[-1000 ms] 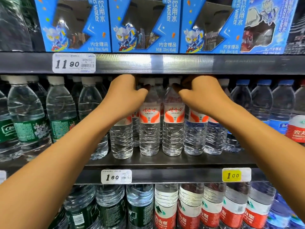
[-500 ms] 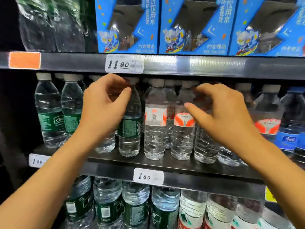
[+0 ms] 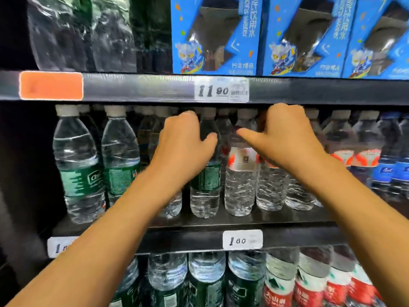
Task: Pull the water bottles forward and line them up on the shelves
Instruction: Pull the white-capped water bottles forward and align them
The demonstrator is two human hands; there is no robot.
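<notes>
Green-label bottle [image 3: 205, 178] in left hand [image 3: 183, 147] curled grip; right hand [image 3: 285, 140] grip curled over red-label bottle [image 3: 241, 173].

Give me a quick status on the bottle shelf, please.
Left hand gripping a green-label bottle. Right hand curled over an orange-label bottle, grip unclear. Nothing in the way.

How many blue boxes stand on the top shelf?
3: the left box, the middle box and the right box, cut by the frame's right edge. More may be out of view beyond it.
</notes>
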